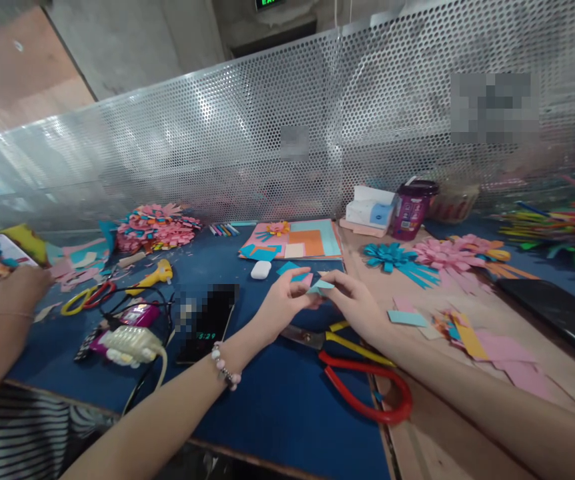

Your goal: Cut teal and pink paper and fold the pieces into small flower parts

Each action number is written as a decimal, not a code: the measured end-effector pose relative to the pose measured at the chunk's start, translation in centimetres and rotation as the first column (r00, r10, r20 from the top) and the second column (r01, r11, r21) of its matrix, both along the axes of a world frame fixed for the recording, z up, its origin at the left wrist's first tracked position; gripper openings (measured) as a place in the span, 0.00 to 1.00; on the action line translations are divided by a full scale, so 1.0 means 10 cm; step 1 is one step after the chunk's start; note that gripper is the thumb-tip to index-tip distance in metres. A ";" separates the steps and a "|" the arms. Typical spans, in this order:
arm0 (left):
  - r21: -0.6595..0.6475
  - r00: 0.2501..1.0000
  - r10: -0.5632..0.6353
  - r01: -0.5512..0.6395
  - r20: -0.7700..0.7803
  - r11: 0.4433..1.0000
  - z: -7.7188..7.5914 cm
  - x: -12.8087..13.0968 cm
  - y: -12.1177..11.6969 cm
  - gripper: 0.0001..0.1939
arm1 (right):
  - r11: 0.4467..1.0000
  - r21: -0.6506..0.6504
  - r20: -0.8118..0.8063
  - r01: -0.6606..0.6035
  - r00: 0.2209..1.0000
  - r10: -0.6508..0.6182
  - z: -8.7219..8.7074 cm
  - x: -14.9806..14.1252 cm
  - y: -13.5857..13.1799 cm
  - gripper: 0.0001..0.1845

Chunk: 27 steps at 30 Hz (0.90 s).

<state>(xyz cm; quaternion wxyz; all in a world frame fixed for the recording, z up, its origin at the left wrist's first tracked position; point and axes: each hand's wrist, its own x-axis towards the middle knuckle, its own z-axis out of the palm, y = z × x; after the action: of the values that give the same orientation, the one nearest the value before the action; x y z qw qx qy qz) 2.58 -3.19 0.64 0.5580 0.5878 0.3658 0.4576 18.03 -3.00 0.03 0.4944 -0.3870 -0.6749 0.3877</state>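
Our forearms (167, 407) span the foreground, a beaded bracelet (226, 367) round the left wrist. At their ends the left grip (283, 299) and right grip (351, 299) pinch a pale blue paper (320, 286) between thumbs and fingertips, above the blue worktop (277, 413). It looks bent or folded; we cannot tell which. We judge it feather-light and fairly crisp — quick to crease, easy to tear — so best held lightly by its edges. Just below lie scissors (331, 362), with smooth red and yellow loops and hard metal blades. Farther off sits a glossy, rounded white case (261, 269); rightward, on a tan board (442, 427), a teal flower (390, 257) and pink flower (442, 253) spread strips and loops. Rigid perforated mesh (267, 167) stands behind.
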 end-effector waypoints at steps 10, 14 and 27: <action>0.101 0.991 -0.004 0.018 -0.133 0.995 -0.04 0.01 0.02 0.28 | 0.998 0.064 0.070 0.009 0.997 -0.014 0.00 0.02 0.01 0.09; 0.090 0.994 0.023 -0.014 -0.108 0.996 -0.03 0.01 0.01 0.28 | 1.000 -0.003 0.048 -0.029 0.998 0.029 -0.03 0.02 0.04 0.12; 0.074 0.991 0.098 -0.091 -0.095 0.993 0.00 0.01 0.01 0.31 | 1.000 0.010 0.112 0.001 0.994 -0.002 -0.06 0.00 0.08 0.13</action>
<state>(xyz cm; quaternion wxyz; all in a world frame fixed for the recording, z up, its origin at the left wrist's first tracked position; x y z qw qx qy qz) 2.71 -3.09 0.59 0.4961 0.6107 0.4039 0.4666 18.06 -2.22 -0.61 0.4578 -0.4062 -0.7034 0.3616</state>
